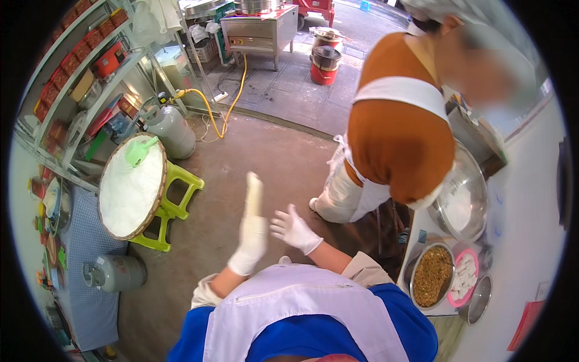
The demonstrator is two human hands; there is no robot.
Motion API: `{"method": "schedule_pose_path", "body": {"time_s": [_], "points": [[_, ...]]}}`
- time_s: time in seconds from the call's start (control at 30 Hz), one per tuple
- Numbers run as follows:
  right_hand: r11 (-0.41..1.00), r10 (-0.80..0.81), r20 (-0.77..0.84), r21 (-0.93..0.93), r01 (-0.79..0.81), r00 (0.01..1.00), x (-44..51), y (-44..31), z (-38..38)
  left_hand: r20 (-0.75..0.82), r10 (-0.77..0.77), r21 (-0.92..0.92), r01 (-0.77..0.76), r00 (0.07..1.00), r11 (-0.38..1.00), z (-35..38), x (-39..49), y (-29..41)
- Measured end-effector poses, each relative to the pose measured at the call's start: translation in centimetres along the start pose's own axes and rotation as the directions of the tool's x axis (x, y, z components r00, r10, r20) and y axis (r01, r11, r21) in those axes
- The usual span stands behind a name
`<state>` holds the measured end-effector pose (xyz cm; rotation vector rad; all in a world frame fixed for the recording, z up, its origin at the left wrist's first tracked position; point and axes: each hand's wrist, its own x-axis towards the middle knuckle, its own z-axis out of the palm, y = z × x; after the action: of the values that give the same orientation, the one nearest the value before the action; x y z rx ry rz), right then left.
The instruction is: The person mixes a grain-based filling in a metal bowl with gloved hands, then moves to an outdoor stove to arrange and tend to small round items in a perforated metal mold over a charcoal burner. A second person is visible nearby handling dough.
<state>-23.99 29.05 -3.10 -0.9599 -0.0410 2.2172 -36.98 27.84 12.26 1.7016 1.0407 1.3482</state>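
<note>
My left hand point(252, 240), in a white glove, is raised in front of my apron and seen edge-on. A long, pale yellowish shape point(253, 194) extends from its upper end. Blur keeps me from telling whether that is the fingers or something held. To its right is my right hand point(296, 230), also gloved in white, palm turned toward the left with fingers apart and nothing in it. A narrow gap separates the two hands. Below them is my white apron point(289, 285) over blue clothing.
A co-worker point(402, 126) bends over a steel basin point(468, 199) of white powder at right. Nearby stand a bowl of brown filling point(433, 276) and a pink basket point(463, 277). At left, a tray of white powder point(131, 194) rests on green stools point(181, 190), near gas cylinders point(169, 129).
</note>
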Motion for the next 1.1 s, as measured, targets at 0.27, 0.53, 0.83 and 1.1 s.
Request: {"method": "schedule_pose_path", "body": {"time_s": [0.27, 0.53, 0.83, 1.1], "points": [[0.895, -0.36, 0.39, -0.113, 0.432, 0.847, -0.6, -10.9, 14.1, 0.168, -0.702, 0.322, 0.635, 0.692, 0.702, -2.4, 0.3, -17.2], [-0.531, -0.625, 0.712, -0.689, 0.494, 0.321, 12.2, -15.9, 16.0, 0.678, -0.249, -0.72, 0.693, 0.691, -0.039, -2.6, 14.5, -24.6], [0.24, -0.58, -0.072, -0.967, 0.087, 0.811, 28.2, -23.4, 8.4, 0.638, -0.755, -0.341, 0.934, 0.148, -0.104, -9.4, 33.0, -31.6], [0.666, -0.663, -0.543, -0.742, 0.075, 0.516, 33.1, -29.1, 7.4, 0.71, -0.7, 0.259, 0.952, -0.075, 0.16, -6.3, 48.6, -41.2]]}}
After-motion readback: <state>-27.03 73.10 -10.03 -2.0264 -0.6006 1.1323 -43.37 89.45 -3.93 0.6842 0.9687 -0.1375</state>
